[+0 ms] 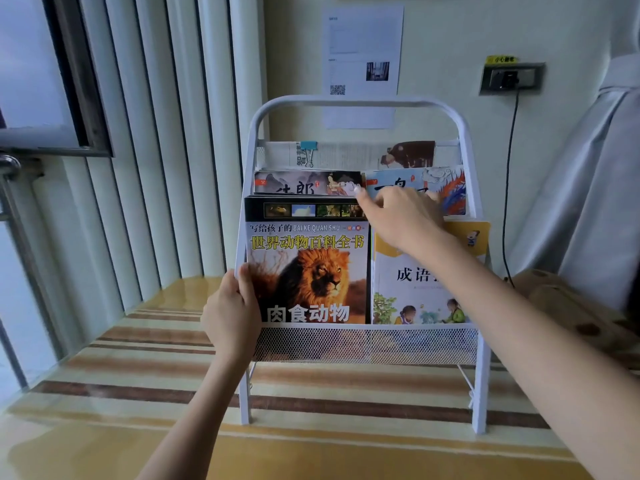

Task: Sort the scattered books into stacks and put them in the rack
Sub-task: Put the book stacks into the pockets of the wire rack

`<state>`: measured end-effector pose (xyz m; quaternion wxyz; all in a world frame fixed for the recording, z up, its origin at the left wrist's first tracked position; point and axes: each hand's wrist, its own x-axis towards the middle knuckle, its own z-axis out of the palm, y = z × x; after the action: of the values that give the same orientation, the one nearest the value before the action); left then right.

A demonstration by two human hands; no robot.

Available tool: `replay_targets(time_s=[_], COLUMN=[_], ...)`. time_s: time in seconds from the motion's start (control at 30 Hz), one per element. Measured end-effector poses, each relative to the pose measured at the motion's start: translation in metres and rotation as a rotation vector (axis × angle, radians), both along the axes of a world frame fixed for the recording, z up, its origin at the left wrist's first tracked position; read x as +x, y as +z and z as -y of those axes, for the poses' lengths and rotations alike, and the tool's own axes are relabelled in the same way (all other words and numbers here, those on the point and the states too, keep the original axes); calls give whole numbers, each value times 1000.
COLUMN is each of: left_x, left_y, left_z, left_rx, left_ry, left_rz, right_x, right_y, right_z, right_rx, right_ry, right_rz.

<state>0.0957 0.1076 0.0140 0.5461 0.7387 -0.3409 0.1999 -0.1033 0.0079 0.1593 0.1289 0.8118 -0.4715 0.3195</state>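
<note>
A white metal rack (pixel 360 102) stands on the striped table against the wall. Its front mesh tier holds a lion-cover book (pixel 308 268) on the left and a white and yellow children's book (pixel 412 289) on the right. The middle tier holds a grey picture book (pixel 304 183) and a blue picture book (pixel 446 185). The top tier holds a clipped paper booklet (pixel 346 154). My left hand (pixel 230 313) grips the rack's left post beside the lion book's edge. My right hand (pixel 398 213) reaches over the front tier, fingertips touching the top edges of the middle-tier books.
A window and radiator-like slats fill the left side. On the wall hang a paper notice (pixel 363 46) and a socket (pixel 512 78) with a black cable running down. Grey cloth (pixel 588 202) and a brown plush item (pixel 568 306) sit at the right.
</note>
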Motion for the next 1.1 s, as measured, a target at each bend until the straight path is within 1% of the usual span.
replay_targets(time_s=[0.07,0.17,0.3,0.33,0.4,0.43,0.5,0.53,0.6,0.67,0.73,0.8,0.83,0.87,0.93,1.0,1.03,1.07,1.1], left_x=[0,0,0,-1,-3,-5,-8,-11,-18,-23,-23,-23,-23,-24,-28,-36,-40,-44,-46], left_y=[-1,-2,1,6,22,34,63,79,103,111,116,131,142,154,175,189,192,194,194], left_z=[1,2,-3,-5,-8,-8,-3,2,11,18,24,29,32,37,52,70,79,87,93], left_rx=[-6,-13,33,30,-24,-75,-117,-79,48,112,95,111,123,129,154,240,318,391,425], left_ry=[-1,-3,24,33,39,44,30,-2,-87,-99,-53,-19,-4,2,-70,-304,-439,-543,-604], left_rz=[-3,4,104,120,174,238,463,571,664,696,720,707,708,727,800,817,783,729,676], right_x=[8,10,7,9,18,25,40,46,49,43,33,23,18,16,18,19,17,15,12], right_y=[-4,-11,-2,2,5,4,-5,-11,-14,-6,8,23,26,28,29,33,36,40,43], right_z=[1,1,2,1,-5,-10,-20,-23,-22,-17,-4,18,27,35,46,52,56,60,63], right_rx=[11,-34,66,37,-123,-192,-215,-204,-194,-133,-28,-24,-4,38,49,-46,-71,-61,-22], right_ry=[4,-14,-52,-50,21,94,206,214,220,331,384,289,243,219,179,137,143,173,211], right_rz=[-9,-18,-56,-60,-36,-35,-99,-123,-104,4,209,457,513,505,365,213,148,93,53])
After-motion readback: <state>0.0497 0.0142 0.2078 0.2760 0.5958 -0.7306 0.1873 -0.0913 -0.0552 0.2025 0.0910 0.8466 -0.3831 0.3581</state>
